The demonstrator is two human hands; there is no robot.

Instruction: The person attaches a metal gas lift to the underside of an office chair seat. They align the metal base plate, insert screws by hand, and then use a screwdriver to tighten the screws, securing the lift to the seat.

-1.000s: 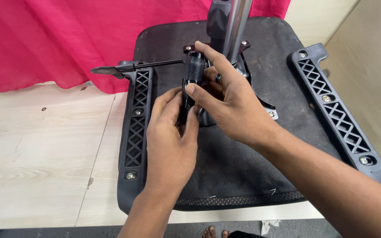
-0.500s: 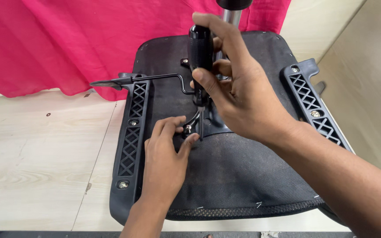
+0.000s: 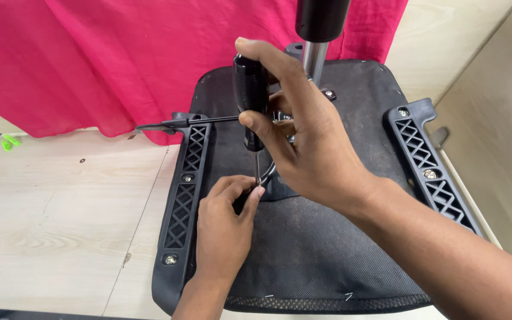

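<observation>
1. Black and knurled, the plastic handle of the upright screwdriver (image 3: 250, 95) stood over the middle of the overturned chair seat, its thin steel shaft running down to a point just beside the metal mechanism at the seat's centre. What the tip met was hidden behind fingertips, so I cannot tell the fastener's kind.

2. The right hand (image 3: 309, 148) was wrapped closed around that handle, thumb pressed on its front face and fingers curled behind. Keeping the shaft plumb looked like the main thing for a clean bite; any lean would likely let the tip skate off.

3. The left hand (image 3: 226, 219) was pinched nearly shut at the shaft's lower end, fingertips touching the metal close to the tip. That steadying hold seemed sound, provided the fingertips stayed clear of the point itself.

4. The black woven-fabric underside of the seat (image 3: 327, 249) lay flat on the pale wooden floor (image 3: 60, 219), which gave firm backing for downward pressure.

5. Two black lattice plastic brackets flanked the work: the left bracket (image 3: 185, 189) just beside the left hand, the right bracket (image 3: 425, 163) well apart.

6. A thin black lever rod (image 3: 191, 121) reached leftward behind the handle, and a chrome gas-lift column (image 3: 315, 56) rose just behind the right hand; a slip might knock either.

7. A pink cloth (image 3: 120, 59) hung at the back.
</observation>
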